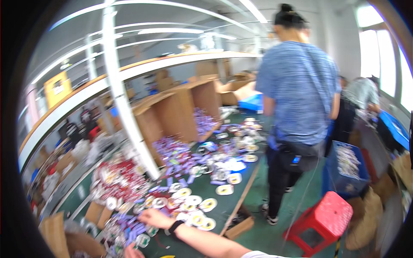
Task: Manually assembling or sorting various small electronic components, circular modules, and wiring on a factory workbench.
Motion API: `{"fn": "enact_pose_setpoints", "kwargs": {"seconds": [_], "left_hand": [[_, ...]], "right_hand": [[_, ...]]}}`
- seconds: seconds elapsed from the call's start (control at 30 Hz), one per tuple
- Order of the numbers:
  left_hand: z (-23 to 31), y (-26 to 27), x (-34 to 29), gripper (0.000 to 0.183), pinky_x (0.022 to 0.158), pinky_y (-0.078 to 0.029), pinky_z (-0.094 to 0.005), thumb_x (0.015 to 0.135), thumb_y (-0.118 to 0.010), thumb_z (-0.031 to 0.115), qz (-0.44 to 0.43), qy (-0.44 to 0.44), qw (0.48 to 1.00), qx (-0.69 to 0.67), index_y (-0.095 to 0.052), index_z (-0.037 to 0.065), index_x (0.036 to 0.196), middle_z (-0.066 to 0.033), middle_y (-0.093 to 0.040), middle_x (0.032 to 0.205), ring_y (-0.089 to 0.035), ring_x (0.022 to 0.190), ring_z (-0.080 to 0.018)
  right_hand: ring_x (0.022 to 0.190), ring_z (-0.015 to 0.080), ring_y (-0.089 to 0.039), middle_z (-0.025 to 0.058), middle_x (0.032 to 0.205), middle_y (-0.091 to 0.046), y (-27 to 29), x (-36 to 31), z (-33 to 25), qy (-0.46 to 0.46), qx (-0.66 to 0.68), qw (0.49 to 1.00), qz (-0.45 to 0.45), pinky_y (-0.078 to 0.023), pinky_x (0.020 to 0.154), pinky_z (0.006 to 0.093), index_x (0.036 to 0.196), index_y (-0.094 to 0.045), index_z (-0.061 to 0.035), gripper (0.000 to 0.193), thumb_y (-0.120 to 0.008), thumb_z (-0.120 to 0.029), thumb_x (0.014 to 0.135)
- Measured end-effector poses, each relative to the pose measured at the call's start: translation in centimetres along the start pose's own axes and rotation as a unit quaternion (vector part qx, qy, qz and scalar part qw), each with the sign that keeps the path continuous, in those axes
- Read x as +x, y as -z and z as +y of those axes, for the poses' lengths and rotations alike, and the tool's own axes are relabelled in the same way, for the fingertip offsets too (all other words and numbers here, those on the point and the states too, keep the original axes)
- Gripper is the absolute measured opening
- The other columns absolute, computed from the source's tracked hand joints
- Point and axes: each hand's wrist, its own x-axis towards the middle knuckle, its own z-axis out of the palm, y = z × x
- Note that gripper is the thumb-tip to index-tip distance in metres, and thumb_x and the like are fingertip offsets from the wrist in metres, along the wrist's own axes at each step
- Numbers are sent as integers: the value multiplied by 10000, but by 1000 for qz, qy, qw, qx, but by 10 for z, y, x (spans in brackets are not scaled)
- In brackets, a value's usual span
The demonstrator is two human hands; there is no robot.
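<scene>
My right hand (155, 218), with a black band at its wrist, reaches over a green-topped table at a heap of small purple pieces (129, 228). Its fingers are blurred, and I cannot make out anything in them. At the lower edge, part of my left hand (134, 252) shows beside the same heap; its fingers are mostly smeared. Round white discs with coloured centres (208, 204) lie scattered just right of my right hand. Behind them spreads a pile of red and white small pieces (117, 180).
Open cardboard boxes (161, 116) spill more purple pieces along the table. A person in a blue shirt (299, 94) stands beyond its right edge. A red stool (322, 219) and a blue bin (347, 172) stand on the floor. A white post (124, 99) rises from the table.
</scene>
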Motion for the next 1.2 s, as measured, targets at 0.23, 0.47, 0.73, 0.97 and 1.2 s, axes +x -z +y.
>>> {"fn": "enact_pose_setpoints", "kwargs": {"seconds": [0.23,0.47,0.73,0.97,1.2], "left_hand": [[-19,-3,11,187,502,-379,-224,854,-552,148,-89,-146,967,189,-596,28,991,-24,-515,698,-493,592,-100],[-8,-7,2,284,655,-438,-282,758,-683,267,-188,-179,913,314,-624,85,969,-54,-550,768,-535,719,-177],[3,-4,1,320,698,-448,-282,747,-696,258,-271,-149,899,309,-615,95,1009,-41,-562,825,-545,795,-176],[1,5,3,325,773,-396,-324,704,-716,347,-292,-226,856,361,-626,106,904,-39,-562,827,-508,865,-215],[1,4,6,251,689,-408,-308,693,-726,318,-320,-222,851,352,-618,105,770,-12,-554,759,-505,811,-196]], "right_hand": [[588,193,-571,123,652,-606,13,-12,-10,-10,-74,997,7,-452,578,336,802,-627,4,259,-557,-244,831],[563,281,-575,177,628,-577,11,-18,-9,-6,-96,994,-47,-442,548,368,763,-607,15,206,-566,-182,802],[618,242,-619,145,665,-619,11,-22,-23,-66,-142,977,-142,-472,593,325,820,-637,15,217,-622,-187,740],[678,275,-625,145,710,-629,14,-26,-32,-42,-243,964,-95,-490,629,346,841,-647,-28,212,-647,-182,695],[852,302,-606,144,957,-609,23,-25,-27,-106,-337,932,-83,-483,747,377,900,-618,-66,342,-704,-288,655]]}}
